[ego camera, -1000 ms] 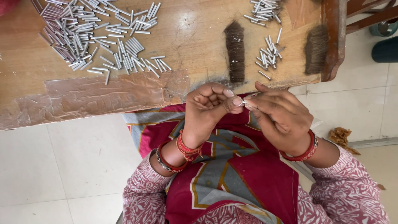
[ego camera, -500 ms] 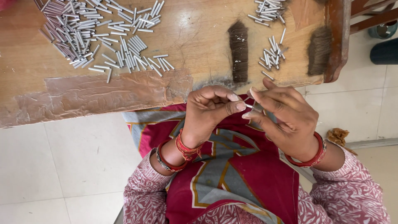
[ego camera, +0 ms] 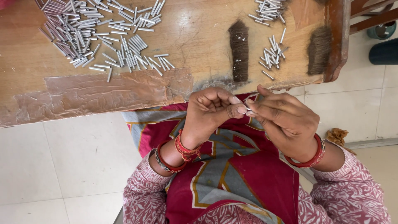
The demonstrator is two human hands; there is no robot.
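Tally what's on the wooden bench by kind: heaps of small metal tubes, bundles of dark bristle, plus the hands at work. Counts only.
Heaps of metal tubes: 2, large heap and small heap
Dark bristle bundles: 2, middle bundle and edge bundle
Hands: 2, left hand and right hand, pinching a small metal piece together
Total: 6

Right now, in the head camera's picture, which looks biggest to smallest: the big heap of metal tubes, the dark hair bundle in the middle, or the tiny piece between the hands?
1. Big heap of metal tubes
2. Dark hair bundle
3. Tiny piece, mostly hidden between the fingertips
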